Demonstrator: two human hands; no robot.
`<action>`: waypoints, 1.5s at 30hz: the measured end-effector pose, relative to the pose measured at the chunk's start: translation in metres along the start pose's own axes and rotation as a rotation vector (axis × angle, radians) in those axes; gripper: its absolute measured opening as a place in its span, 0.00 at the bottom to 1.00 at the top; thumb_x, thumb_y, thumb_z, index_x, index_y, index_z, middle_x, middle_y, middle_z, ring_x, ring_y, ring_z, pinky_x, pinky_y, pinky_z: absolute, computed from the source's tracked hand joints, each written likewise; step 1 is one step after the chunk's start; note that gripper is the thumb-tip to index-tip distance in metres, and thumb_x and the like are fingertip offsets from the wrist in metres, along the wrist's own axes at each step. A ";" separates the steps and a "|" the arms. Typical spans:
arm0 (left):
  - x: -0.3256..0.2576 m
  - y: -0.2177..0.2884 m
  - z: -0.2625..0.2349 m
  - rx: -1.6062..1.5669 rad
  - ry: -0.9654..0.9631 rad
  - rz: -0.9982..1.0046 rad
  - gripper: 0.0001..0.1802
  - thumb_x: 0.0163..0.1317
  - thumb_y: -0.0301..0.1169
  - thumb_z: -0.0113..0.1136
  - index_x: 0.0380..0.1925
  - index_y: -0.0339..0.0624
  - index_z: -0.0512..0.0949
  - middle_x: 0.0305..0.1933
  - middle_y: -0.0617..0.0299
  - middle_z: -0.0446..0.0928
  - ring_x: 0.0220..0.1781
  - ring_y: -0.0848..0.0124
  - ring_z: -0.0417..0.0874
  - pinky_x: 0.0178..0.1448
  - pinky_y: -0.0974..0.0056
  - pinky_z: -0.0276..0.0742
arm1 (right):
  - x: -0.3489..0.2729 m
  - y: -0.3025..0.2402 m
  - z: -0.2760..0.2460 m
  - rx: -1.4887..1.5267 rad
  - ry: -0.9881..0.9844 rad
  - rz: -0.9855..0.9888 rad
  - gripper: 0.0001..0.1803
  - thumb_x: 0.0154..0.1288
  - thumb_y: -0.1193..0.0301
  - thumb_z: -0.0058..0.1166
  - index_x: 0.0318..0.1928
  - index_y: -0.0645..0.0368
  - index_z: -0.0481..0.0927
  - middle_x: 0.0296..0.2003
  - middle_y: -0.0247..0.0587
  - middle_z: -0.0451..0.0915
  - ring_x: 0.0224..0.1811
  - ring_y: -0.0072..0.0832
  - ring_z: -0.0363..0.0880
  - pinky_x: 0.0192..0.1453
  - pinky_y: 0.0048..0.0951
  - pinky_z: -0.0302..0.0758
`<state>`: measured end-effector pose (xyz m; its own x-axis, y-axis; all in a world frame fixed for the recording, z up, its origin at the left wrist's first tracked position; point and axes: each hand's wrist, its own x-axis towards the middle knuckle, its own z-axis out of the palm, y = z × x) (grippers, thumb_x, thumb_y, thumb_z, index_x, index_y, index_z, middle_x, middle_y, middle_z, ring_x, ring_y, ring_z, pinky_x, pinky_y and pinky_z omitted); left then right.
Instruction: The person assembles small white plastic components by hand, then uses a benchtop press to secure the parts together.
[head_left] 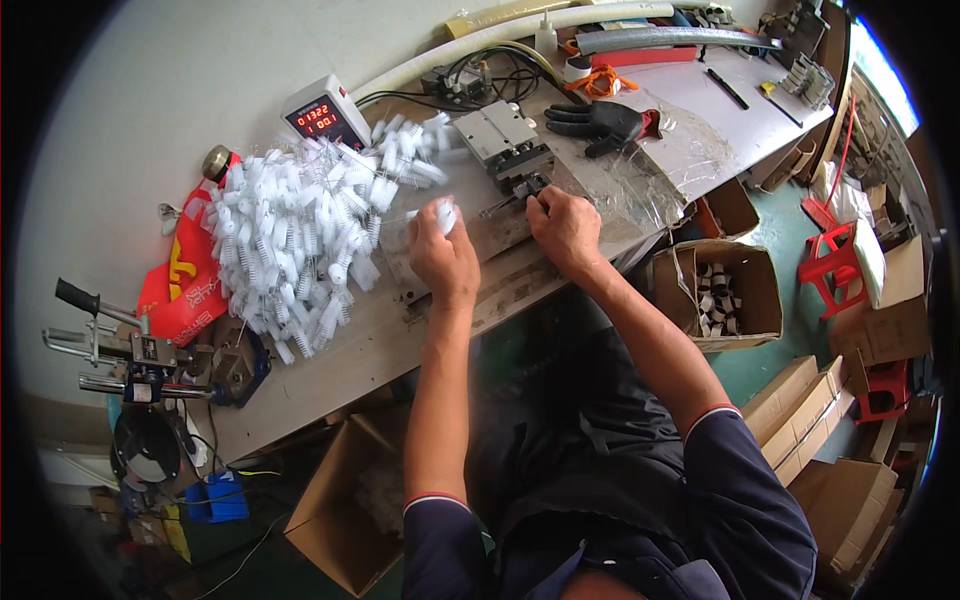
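My left hand [440,262] is closed around a small white bristle brush [446,214], whose white end shows at the fingertips. My right hand [568,232] has its fingers pinched together against the dark front fixture [530,186] of a small grey metal machine [503,135]; what they grip is hidden. A thin metal rod [497,208] sticks out from the fixture toward my left hand. Left of both hands, a large heap of white bristle brushes [300,235] with wire stems covers the bench [370,350].
Behind the heap stands a digital counter box [327,112]. A black glove [603,125] lies right of the machine. A lever press [165,365] sits at the bench's left end. Cardboard boxes [345,510] stand below, one [750,320] holding short tube pieces.
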<state>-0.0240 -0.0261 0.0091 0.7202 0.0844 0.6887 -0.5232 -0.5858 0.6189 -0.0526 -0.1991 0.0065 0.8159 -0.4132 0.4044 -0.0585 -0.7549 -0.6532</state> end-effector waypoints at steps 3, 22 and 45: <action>-0.003 0.003 0.004 -0.001 -0.091 0.056 0.09 0.73 0.30 0.60 0.48 0.39 0.79 0.47 0.52 0.85 0.50 0.49 0.85 0.55 0.50 0.79 | 0.000 0.003 0.000 0.034 0.008 0.018 0.15 0.65 0.58 0.62 0.30 0.58 0.85 0.25 0.53 0.83 0.32 0.54 0.85 0.40 0.49 0.80; -0.001 0.016 0.025 0.192 -0.326 0.341 0.15 0.62 0.18 0.55 0.49 0.38 0.72 0.43 0.48 0.78 0.49 0.46 0.79 0.52 0.47 0.77 | -0.007 0.004 -0.010 0.201 -0.076 -0.047 0.15 0.66 0.58 0.61 0.34 0.57 0.85 0.29 0.55 0.85 0.35 0.55 0.86 0.42 0.52 0.80; -0.003 0.021 0.011 0.064 -0.214 0.395 0.19 0.60 0.14 0.57 0.51 0.40 0.79 0.42 0.53 0.82 0.46 0.50 0.85 0.49 0.50 0.81 | -0.002 -0.009 -0.014 0.921 0.102 0.260 0.15 0.76 0.65 0.59 0.34 0.65 0.83 0.25 0.29 0.80 0.27 0.12 0.74 0.31 0.21 0.71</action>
<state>-0.0322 -0.0471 0.0156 0.5522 -0.3203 0.7697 -0.7526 -0.5888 0.2949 -0.0616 -0.1987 0.0210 0.7848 -0.5861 0.2015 0.2794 0.0444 -0.9591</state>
